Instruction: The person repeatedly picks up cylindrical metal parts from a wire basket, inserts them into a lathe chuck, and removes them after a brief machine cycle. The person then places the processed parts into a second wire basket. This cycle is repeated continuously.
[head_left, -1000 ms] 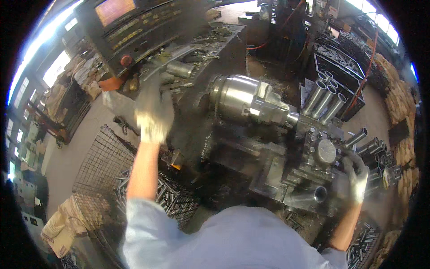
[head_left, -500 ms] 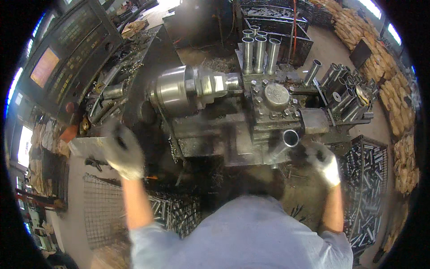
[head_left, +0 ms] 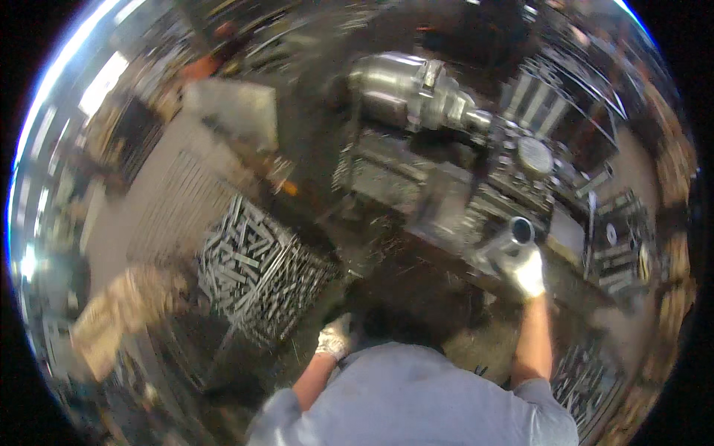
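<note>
My right hand (head_left: pixel 526 272), in a pale work glove, is closed against the side of a shiny metal tube (head_left: pixel 500 250), its fingers partly smeared by motion. The tube leans at the front of the lathe's carriage with its open round end up. My left hand (head_left: pixel 334 338), also gloved, is low beside my body, near a wire basket (head_left: pixel 294 316) of metal pieces; its fingers are too blurred to read. Beyond the tube are the bolted tool post (head_left: pixel 535 155) and the lathe's chuck (head_left: pixel 390 80), with a stepped metal part (head_left: pixel 455 108) extending from it.
A flat grey plate (head_left: pixel 236 110) stands at the upper left. Upright tubes (head_left: pixel 537 102) are grouped behind the tool post, and more tubes (head_left: pixel 619 249) lie at the right. Another bin of metal pieces (head_left: pixel 584 386) is at lower right. Brown sacking (head_left: pixel 126 312) is at the left.
The view has swung left. My left hand has come away from the grey plate and down beside my body. My right hand has moved left onto the leaning tube.
</note>
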`<action>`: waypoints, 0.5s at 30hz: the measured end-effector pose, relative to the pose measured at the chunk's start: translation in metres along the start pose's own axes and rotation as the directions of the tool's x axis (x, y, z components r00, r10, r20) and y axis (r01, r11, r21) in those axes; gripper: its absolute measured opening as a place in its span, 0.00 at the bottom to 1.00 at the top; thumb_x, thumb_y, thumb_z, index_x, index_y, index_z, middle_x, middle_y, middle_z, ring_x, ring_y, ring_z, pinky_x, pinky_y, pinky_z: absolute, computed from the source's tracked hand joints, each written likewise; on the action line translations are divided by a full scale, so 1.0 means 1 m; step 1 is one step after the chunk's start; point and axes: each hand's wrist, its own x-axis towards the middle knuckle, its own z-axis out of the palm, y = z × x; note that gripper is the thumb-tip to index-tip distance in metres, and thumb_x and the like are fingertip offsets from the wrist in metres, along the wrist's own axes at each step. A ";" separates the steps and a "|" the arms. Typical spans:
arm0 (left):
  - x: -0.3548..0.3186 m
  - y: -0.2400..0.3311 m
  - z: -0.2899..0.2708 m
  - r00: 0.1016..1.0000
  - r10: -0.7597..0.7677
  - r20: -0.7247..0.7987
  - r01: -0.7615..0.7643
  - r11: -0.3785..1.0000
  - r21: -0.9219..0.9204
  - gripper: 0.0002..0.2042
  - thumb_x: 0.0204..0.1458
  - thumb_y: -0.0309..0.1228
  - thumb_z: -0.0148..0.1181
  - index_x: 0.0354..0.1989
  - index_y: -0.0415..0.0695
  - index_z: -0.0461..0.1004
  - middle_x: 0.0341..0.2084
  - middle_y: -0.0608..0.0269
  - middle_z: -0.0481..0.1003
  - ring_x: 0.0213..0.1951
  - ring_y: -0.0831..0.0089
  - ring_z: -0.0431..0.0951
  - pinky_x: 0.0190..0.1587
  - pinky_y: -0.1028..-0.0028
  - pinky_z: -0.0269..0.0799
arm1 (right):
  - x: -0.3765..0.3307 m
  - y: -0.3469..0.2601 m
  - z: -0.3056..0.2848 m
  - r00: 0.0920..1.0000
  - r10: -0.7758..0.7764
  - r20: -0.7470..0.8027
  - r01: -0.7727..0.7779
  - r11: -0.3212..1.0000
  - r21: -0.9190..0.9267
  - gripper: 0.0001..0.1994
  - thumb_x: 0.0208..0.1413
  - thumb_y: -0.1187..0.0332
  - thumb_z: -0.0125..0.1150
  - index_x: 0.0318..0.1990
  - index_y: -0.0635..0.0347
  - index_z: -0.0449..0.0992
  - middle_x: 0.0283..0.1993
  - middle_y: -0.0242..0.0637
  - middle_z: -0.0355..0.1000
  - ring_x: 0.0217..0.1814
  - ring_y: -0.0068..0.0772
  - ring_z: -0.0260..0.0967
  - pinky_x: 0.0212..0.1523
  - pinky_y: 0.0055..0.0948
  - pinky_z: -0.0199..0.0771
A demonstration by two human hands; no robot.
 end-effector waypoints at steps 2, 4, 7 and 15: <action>-0.028 -0.010 0.001 0.995 -0.076 -0.058 0.072 0.996 -0.059 0.20 0.62 0.46 0.59 0.58 0.51 0.77 0.47 0.47 0.82 0.51 0.45 0.82 0.54 0.52 0.77 | -0.014 -0.012 0.006 0.995 -0.100 -0.005 0.099 0.975 0.199 0.11 0.51 0.66 0.72 0.39 0.62 0.83 0.37 0.42 0.84 0.37 0.35 0.83 0.44 0.33 0.82; -0.058 -0.020 0.001 0.975 -0.178 -0.135 0.163 0.980 -0.114 0.20 0.62 0.46 0.59 0.58 0.50 0.77 0.48 0.46 0.82 0.51 0.45 0.82 0.53 0.52 0.78 | -0.034 -0.036 0.021 0.967 -0.254 0.000 0.231 0.881 0.413 0.07 0.52 0.74 0.66 0.38 0.62 0.84 0.39 0.39 0.85 0.40 0.30 0.83 0.46 0.30 0.81; -0.109 -0.046 0.007 0.927 -0.294 -0.234 0.216 0.927 -0.307 0.21 0.62 0.46 0.59 0.57 0.48 0.77 0.47 0.46 0.82 0.50 0.45 0.82 0.52 0.52 0.78 | -0.074 -0.087 0.062 0.884 -0.393 0.254 0.218 0.826 0.520 0.11 0.50 0.83 0.60 0.40 0.67 0.85 0.41 0.39 0.86 0.44 0.28 0.83 0.53 0.29 0.80; -0.293 -0.185 0.070 0.656 -0.667 -0.354 0.359 0.688 -0.631 0.22 0.62 0.49 0.58 0.58 0.49 0.78 0.48 0.47 0.82 0.52 0.46 0.82 0.53 0.54 0.77 | -0.251 -0.226 0.285 0.225 -0.708 0.669 0.580 0.649 0.492 0.17 0.43 0.63 0.79 0.40 0.58 0.83 0.38 0.40 0.85 0.42 0.31 0.84 0.46 0.34 0.84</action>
